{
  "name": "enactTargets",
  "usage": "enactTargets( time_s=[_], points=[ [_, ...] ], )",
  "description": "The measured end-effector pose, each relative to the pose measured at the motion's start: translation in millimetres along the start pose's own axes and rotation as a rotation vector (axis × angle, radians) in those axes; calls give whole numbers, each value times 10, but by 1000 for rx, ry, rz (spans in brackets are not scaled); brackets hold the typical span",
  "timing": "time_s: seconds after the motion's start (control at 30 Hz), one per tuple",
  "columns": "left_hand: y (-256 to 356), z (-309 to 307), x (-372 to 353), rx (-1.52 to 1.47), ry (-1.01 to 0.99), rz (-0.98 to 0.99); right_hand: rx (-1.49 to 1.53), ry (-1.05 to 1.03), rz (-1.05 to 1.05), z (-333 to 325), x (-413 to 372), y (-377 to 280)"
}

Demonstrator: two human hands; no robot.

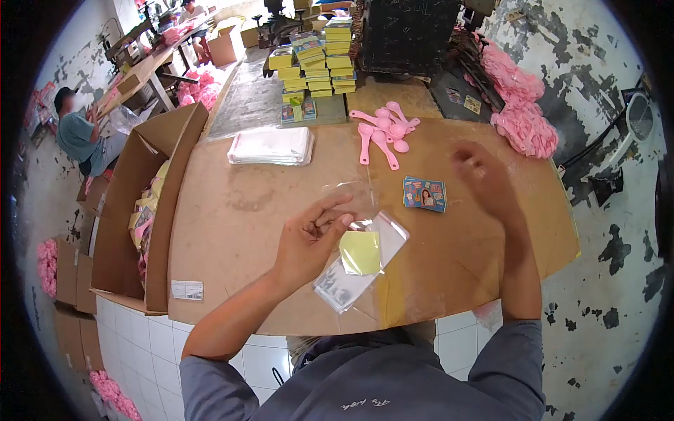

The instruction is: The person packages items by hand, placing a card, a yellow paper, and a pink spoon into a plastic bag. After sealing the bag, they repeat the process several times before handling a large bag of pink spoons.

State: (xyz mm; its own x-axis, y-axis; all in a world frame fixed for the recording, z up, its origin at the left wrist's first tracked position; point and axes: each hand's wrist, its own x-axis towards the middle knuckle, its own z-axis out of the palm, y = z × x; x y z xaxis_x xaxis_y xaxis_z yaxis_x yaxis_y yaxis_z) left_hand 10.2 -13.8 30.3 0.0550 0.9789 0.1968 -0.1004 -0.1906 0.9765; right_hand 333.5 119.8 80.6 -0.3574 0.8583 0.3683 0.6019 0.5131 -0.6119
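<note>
Between the thumb and fingers of my left hand is a clear plastic bag with a yellow card inside. Beneath it lies a small stack of clear bags on the cardboard-covered table. My right hand is raised over the table's right side, blurred by motion, so its fingers cannot be made out. A stack of blue printed cards lies between my hands. Pink plastic spoons are piled farther back. A thicker stack of clear bags rests at the back left of the table.
An open cardboard box with packed bags stands on the left. Stacks of yellow-edged cards rise beyond the table. Pink bundles hang at the back right, near a fan. A person sits at the far left.
</note>
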Motion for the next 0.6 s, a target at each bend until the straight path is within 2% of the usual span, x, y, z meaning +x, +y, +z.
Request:
enactTargets(
  time_s=[0.07,0.13,0.23,0.43,0.6],
  points=[
    [-13,6,-12,-22,6,-6,214,-314,-33,231,-109,-541],
    [-24,-1,-21,-1,-1,-9,412,-412,-178,597,-218,-727],
    [-68,-33,-12,-2,-9,5,507,-527,-60,777,-202,-929],
    [-12,-61,11,-47,-30,-29,715,-528,36,891,-121,-694],
    [-75,-83,17,-7,-30,-42,697,-473,48,930,-144,-628]
  ],
)
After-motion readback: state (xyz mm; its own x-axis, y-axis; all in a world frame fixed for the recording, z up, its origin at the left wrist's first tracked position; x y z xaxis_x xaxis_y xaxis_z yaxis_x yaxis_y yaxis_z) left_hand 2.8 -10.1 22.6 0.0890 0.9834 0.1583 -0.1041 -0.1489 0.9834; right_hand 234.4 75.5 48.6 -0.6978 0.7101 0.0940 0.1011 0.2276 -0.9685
